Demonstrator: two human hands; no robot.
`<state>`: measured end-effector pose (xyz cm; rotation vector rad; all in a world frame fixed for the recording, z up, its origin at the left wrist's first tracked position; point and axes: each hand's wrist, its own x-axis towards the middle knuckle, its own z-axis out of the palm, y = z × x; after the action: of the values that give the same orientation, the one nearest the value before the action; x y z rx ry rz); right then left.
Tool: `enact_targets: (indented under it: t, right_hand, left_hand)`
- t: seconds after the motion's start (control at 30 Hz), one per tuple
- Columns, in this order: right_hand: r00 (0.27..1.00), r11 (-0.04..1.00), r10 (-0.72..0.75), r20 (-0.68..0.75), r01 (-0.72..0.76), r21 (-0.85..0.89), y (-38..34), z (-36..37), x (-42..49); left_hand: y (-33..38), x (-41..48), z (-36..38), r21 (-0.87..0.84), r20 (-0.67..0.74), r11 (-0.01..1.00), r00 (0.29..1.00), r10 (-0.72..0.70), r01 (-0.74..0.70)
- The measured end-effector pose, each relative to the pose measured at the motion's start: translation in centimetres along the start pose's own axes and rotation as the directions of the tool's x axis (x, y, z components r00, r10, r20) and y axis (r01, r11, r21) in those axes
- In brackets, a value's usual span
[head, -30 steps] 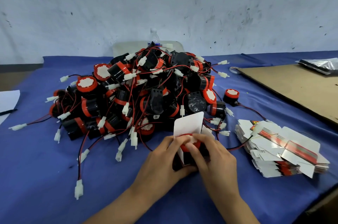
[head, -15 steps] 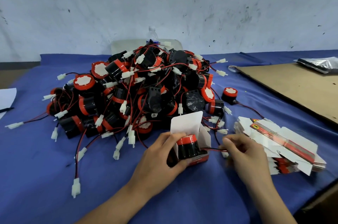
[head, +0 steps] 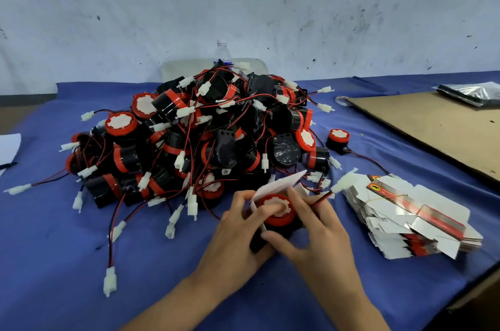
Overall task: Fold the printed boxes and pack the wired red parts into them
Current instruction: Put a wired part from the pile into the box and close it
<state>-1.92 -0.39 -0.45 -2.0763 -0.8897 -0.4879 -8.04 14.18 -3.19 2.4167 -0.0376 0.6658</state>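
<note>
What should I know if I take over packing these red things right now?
Left hand: grips the open box, thumb on the red part inside it.
Right hand: grips the same box; the part's wire runs out between its fingers, connector outside.
Done: this box is folded and the part is in.
Left: tuck in the wire, close the flap, then pack the pile of parts using the stack of flat boxes.

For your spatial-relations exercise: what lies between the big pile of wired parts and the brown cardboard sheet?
Head view: one lone red-capped wired part on the blue cloth; farther back, a tape-like ring.
</note>
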Motion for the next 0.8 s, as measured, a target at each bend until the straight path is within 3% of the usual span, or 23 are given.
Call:
enact_targets:
  t: [0.17, 0.33, 0.47, 0.67, 0.8]
  right_hand:
    - [0.979, 0.992, 0.067, 0.192, -0.086, 0.092, 0.5, -0.3, 0.6]
    - [0.959, 0.997, 0.041, 0.281, -0.056, 0.045, 0.7, -1.1, 1.0]
    - [0.967, 0.998, 0.036, 0.253, -0.048, 0.041, 0.2, -1.2, 0.8]
    - [0.999, 0.982, 0.008, 0.043, -0.016, 0.186, -0.5, -1.3, 0.7]
    - [0.994, 0.99, -0.035, 0.102, 0.02, 0.143, -0.1, -1.1, 0.6]
  left_hand:
    - [0.0, 0.2, -0.1, -0.084, -0.034, 0.996, 0.999, -0.029, 0.026]
    - [0.0, 0.1, -0.2, -0.113, -0.02, 0.994, 1.0, -0.001, -0.001]
    - [-0.2, 0.0, -0.2, -0.151, 0.007, 0.988, 1.0, -0.007, 0.008]
    - [0.1, 0.2, 0.0, -0.316, 0.005, 0.948, 0.999, -0.033, 0.033]
    - [0.0, -0.1, 0.1, -0.317, 0.017, 0.943, 0.995, -0.1, 0.1]
